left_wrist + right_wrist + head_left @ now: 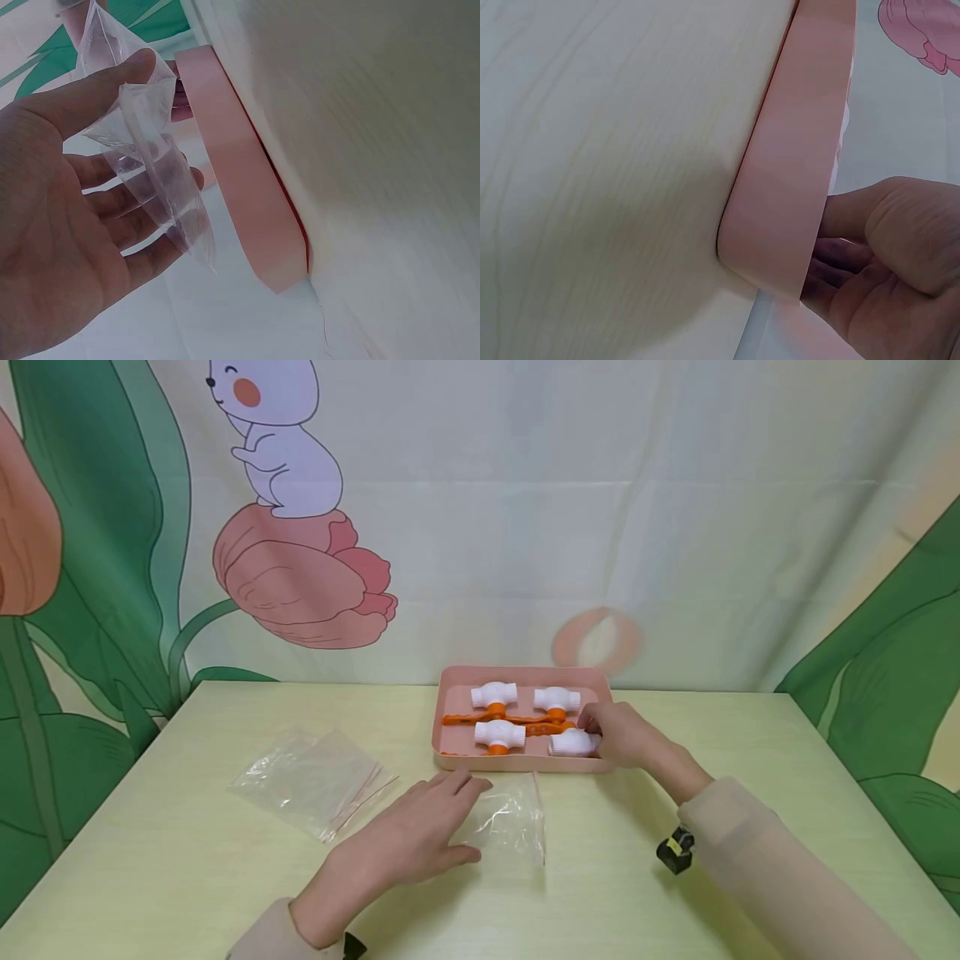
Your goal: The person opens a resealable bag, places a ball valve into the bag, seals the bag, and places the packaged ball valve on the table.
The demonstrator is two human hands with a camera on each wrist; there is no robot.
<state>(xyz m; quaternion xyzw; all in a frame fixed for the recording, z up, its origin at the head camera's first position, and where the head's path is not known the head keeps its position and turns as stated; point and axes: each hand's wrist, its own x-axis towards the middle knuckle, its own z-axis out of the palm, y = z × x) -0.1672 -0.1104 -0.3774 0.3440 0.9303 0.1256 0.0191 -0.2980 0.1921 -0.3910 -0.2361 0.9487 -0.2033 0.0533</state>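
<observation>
In the head view, a pink tray (525,763) holds several white plastic ball valves (500,735) with orange handles. My right hand (626,735) reaches over the tray's right end, fingers around the near right valve (572,743). The right wrist view shows that hand (900,255) with its fingertips hidden behind the tray wall. In front of the tray, my left hand (408,831) holds a clear zip bag (513,818) between thumb and fingers. Seen from the left wrist, the bag (161,180) stands off the tabletop, with its film partly spread apart.
More clear zip bags (307,781) lie flat and overlapping on the pale wooden table (187,860), left of the tray. Behind the table's far edge hangs a printed curtain (480,527). Black wrist gear (677,850) hangs beneath the right sleeve.
</observation>
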